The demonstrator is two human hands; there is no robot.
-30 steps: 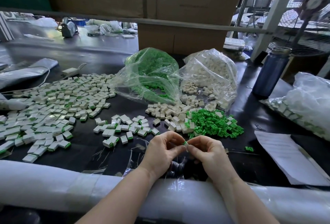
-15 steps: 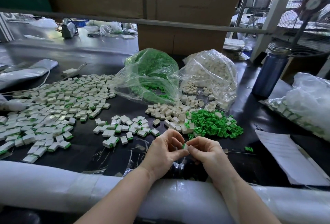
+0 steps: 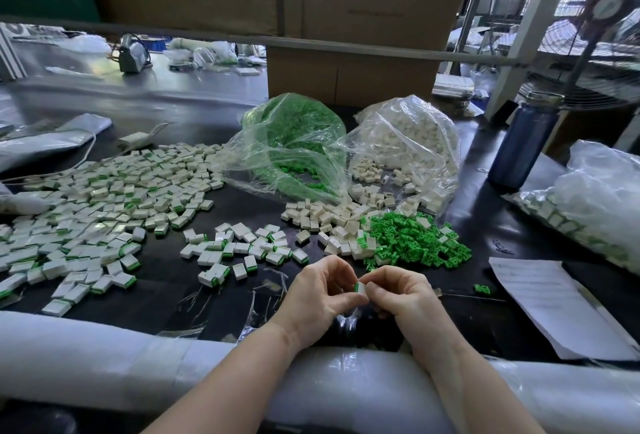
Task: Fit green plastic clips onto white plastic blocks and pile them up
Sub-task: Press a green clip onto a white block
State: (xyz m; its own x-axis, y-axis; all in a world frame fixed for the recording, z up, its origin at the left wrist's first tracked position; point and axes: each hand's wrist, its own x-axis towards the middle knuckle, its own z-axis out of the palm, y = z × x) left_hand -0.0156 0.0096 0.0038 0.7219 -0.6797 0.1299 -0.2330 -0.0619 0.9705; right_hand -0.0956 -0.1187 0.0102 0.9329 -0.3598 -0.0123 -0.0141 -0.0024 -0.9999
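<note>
The fingers (image 3: 375, 290) of the left hand (image 3: 320, 298) and right hand (image 3: 401, 298) pinch one white block (image 3: 361, 289) with a green clip (image 3: 356, 286) between them. Beyond the fingers, loose green clips (image 3: 415, 241) and white blocks (image 3: 332, 222) lie on the tabletop (image 3: 485, 226); fitted blocks (image 3: 97, 215) spread far left.

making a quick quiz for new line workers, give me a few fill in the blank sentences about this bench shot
1. Both hands, left hand and right hand, pinch one white block with a ____ clip on it.
2. The loose green clips lie to the ____ of the bare white blocks.
3. The blue bottle stands ____ on the table.
4. The sheet of paper lies on the ____ side of the hands.

Missing words: green; right; upright; right
</note>
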